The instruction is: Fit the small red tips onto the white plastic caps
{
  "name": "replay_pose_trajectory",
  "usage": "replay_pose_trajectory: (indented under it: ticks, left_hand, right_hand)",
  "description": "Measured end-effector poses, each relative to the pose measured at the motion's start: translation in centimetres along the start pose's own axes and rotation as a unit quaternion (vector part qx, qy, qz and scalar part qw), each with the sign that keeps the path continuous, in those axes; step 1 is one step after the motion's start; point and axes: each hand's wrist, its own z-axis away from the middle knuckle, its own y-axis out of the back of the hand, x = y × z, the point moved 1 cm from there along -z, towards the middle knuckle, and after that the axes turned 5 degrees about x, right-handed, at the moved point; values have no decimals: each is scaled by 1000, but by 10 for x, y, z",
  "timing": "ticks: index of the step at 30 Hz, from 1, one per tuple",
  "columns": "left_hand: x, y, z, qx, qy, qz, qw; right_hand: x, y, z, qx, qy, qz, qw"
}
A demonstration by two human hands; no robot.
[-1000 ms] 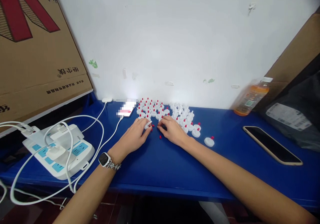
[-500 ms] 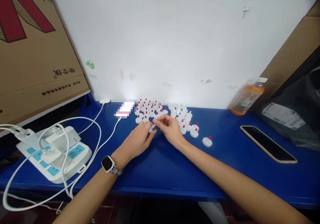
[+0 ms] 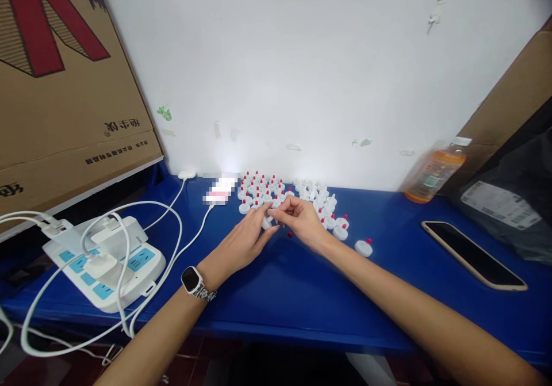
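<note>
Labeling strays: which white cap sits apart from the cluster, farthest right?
The lone white cap with a red tip, on the blue table right of the right hand, clear of the group.

Bare forearms; a dark-faced smartwatch with metal band on the left wrist.

A power strip, a phone and a bottle lie about.

Caps sitting in a cluster on table against back wall. Power strip lying far left, cardboard box leaning behind it. Phone lying right, bottle standing behind it. Both hands meeting just before the cluster.
</note>
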Motion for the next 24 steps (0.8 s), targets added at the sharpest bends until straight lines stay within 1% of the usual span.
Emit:
replay_pose_trajectory:
  ticks: [3, 5, 7, 10, 12, 13, 14, 16, 19, 21, 22, 24]
  left_hand:
    - [-7, 2, -3, 44, 22, -48, 998]
    - [-14, 7, -3, 68, 39, -74, 994]
    - [-18, 11, -3, 84, 45, -84, 992]
    - [-18, 15, -2, 82, 36, -89, 992]
    - [-15, 15, -2, 69, 35, -92, 993]
    - [-14, 14, -2, 63, 37, -94, 993]
    - [-13, 14, -2, 57, 39, -96, 993]
    - [-13, 13, -2, 51, 44, -101, 993]
    - [-13, 12, -2, 48, 46, -99, 993]
    - [-11, 12, -3, 49, 44, -88, 994]
    - [-9, 11, -5, 49, 42, -80, 995]
    - [-5, 9, -12, 44, 33, -62, 997]
  right_hand:
    - [-7, 8, -20, -14, 47, 129, 990]
    - [-10, 12, -36, -37, 75, 243, 966]
    - [-11, 11, -50, -86, 106, 350, 927]
    - [-8, 5, -63, -145, 162, 479, 850]
    - [-5, 0, -68, -156, 182, 539, 807]
    - [-3, -3, -69, -157, 186, 559, 793]
    - [-1, -4, -70, -157, 187, 569, 785]
    - [1, -5, -69, -150, 187, 568, 788]
    - [2, 5, -65, -111, 180, 533, 819]
    - [2, 22, -63, -69, 165, 517, 837]
    - [1, 32, -62, -46, 152, 519, 840]
    - [1, 56, -65, -8, 112, 539, 835]
